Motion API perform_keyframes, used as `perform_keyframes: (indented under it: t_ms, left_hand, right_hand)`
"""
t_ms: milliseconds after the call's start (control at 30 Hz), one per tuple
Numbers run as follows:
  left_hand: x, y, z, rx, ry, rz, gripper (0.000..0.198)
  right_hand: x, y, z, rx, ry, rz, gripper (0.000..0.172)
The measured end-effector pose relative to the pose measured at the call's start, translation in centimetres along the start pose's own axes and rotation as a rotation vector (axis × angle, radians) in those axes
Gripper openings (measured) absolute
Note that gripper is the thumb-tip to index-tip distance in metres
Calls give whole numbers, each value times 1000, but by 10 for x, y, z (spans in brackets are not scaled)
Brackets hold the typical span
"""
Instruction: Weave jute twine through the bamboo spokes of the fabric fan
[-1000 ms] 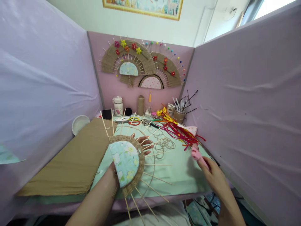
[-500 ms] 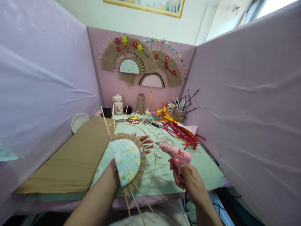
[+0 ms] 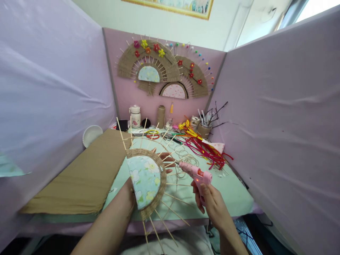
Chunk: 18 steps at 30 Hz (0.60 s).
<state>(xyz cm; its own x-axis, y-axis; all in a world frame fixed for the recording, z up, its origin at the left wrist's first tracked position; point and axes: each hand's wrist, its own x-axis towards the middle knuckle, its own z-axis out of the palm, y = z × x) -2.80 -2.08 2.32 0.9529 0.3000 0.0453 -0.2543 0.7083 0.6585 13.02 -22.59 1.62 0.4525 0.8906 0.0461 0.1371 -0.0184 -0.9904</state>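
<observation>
A half-round woven piece (image 3: 145, 180) with floral cloth and thin sticks radiating from its rim rests over my left hand (image 3: 168, 162). That hand is behind it, palm up, with the fingers showing between the sticks; the woven piece hides the palm. In my right hand (image 3: 205, 198) is a pink glue gun (image 3: 195, 172), its orange light lit. The gun's nozzle points left, close to the fingertips of my left hand and a stick. A loose loop of cord curves across the outer sticks.
Brown cardboard (image 3: 77, 173) lies at the left beside a white dish (image 3: 92, 136). Red and yellow fuzzy stems (image 3: 209, 152), scissors (image 3: 152, 136), a twine cone (image 3: 160, 117) and a white jar (image 3: 135, 117) are at the back. Woven fans (image 3: 164, 60) hang behind.
The camera view has shifted slightly. The glue gun has moved slightly left relative to the surroundings, staying in my right hand. My left hand still supports the woven piece.
</observation>
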Motion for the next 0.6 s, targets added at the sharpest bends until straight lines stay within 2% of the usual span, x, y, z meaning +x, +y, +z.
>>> perform_keyframes:
  t_ms: [300,600]
  left_hand:
    - [2,-2,1,17,-5,20,47]
    - [-1,-3,0,29,7,34,44]
  right_hand:
    - [0,-6,2,-34,13,18,55]
    - [-1,-5,1,-40,12,8,51]
